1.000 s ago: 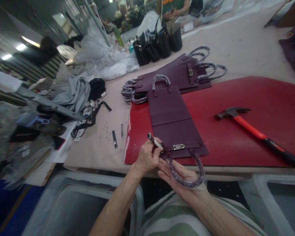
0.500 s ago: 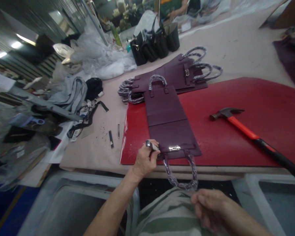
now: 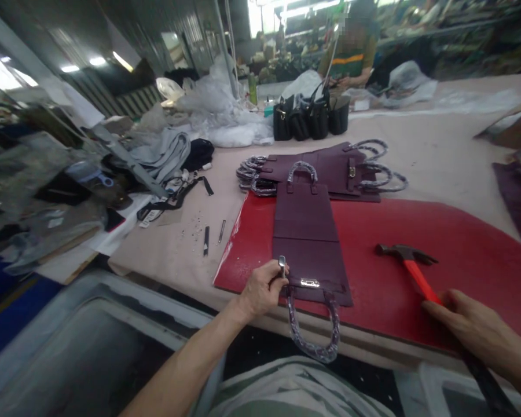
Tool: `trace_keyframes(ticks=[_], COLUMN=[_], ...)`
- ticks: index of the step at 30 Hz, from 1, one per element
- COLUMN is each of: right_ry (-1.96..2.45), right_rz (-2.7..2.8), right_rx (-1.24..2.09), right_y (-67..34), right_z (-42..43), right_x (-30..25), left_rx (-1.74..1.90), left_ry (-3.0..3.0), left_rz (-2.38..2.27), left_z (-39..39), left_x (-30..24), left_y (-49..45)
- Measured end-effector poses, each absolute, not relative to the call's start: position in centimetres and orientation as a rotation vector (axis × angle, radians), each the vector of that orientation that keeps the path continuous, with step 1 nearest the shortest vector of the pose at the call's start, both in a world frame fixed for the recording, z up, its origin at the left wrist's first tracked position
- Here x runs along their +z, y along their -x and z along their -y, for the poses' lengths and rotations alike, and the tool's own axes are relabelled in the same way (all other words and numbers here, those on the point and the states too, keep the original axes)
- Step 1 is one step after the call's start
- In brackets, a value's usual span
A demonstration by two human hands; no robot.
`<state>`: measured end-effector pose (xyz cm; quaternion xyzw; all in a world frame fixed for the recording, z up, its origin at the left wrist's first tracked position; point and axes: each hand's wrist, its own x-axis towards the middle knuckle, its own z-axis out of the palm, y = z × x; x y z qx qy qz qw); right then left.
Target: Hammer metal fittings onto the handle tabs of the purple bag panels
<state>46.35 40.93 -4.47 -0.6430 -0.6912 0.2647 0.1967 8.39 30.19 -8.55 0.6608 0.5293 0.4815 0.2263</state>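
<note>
A flat purple bag panel (image 3: pixel 306 231) with wrapped handles lies on a red mat (image 3: pixel 417 231). Near its lower edge sits a small metal clasp (image 3: pixel 309 282). My left hand (image 3: pixel 260 288) is closed on a short metal punch tool (image 3: pixel 282 265), held upright at the panel's lower left corner. My right hand (image 3: pixel 477 330) lies over the handle of a hammer (image 3: pixel 412 269) with a red and black shaft, fingers curling round it. The hammer head rests on the mat to the right of the panel.
A stack of more purple panels (image 3: pixel 330 165) lies beyond the mat. Black bags (image 3: pixel 310 119) stand further back, with a person seated behind them. Small tools (image 3: pixel 206 237) and scraps lie left of the mat. Cloth and plastic clutter fills the left side.
My right hand left the bag's lower handle and moved right onto the hammer handle. My left hand turned the punch upright at the panel corner. The view tilted up.
</note>
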Motion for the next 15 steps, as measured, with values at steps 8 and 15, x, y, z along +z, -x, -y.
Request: trace_keyframes(ticks=[8,15], right_ry=[1.565,0.989], right_rz=[1.034,2.233], right_rx=[1.684,0.439], right_y=[-39.1,-33.8], right_z=[-36.1,-34.2], right_x=[1.8,5.1], left_rx=[1.337,1.308], left_ry=[-1.802,-1.814], left_rz=[-1.463,-1.464], left_z=[-30.4,-30.5], left_x=[-9.2,-9.5], left_y=[-8.3,-8.1])
